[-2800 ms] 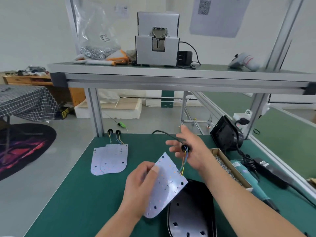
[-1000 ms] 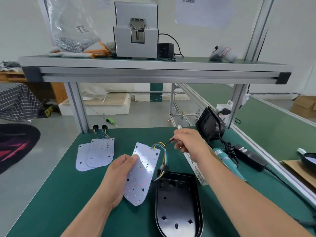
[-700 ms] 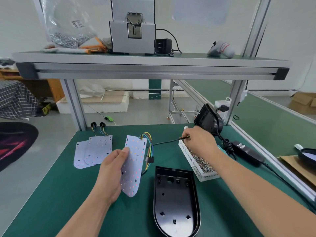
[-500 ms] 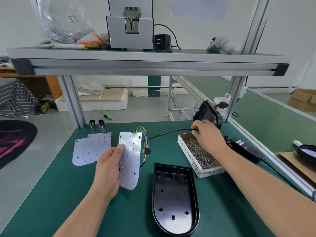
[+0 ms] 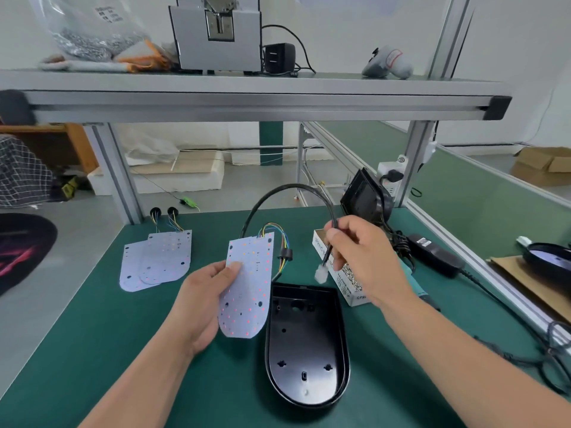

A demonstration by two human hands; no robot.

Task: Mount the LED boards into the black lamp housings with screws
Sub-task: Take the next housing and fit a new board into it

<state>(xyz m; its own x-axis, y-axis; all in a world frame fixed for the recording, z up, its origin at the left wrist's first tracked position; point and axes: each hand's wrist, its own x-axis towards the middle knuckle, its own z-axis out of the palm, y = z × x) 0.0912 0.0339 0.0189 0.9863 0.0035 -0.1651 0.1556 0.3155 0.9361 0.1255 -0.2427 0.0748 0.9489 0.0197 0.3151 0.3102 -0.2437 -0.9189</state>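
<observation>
My left hand [image 5: 202, 304] grips a white LED board [image 5: 248, 285] by its left edge, holding it tilted above the green table. Coloured wires and a black cable [image 5: 287, 189] run from the board's top and arch over to my right hand [image 5: 360, 257], which pinches the cable near its end. A white connector [image 5: 320, 275] dangles below those fingers, just above the top rim of an open black lamp housing [image 5: 306, 344] lying flat on the table. Two more LED boards [image 5: 156, 261] lie overlapped at the left.
A box of screws [image 5: 347, 281] sits behind my right hand, with an electric screwdriver [image 5: 415, 285] and a black power adapter [image 5: 432, 253] to its right. Another black housing [image 5: 364, 197] leans by the frame post. An overhead shelf [image 5: 247, 100] carries a screw feeder.
My right hand drew back from the screw box toward the housing, bending the cable into a high arch, so the connector now hangs over the housing's top. The left hand kept the board.
</observation>
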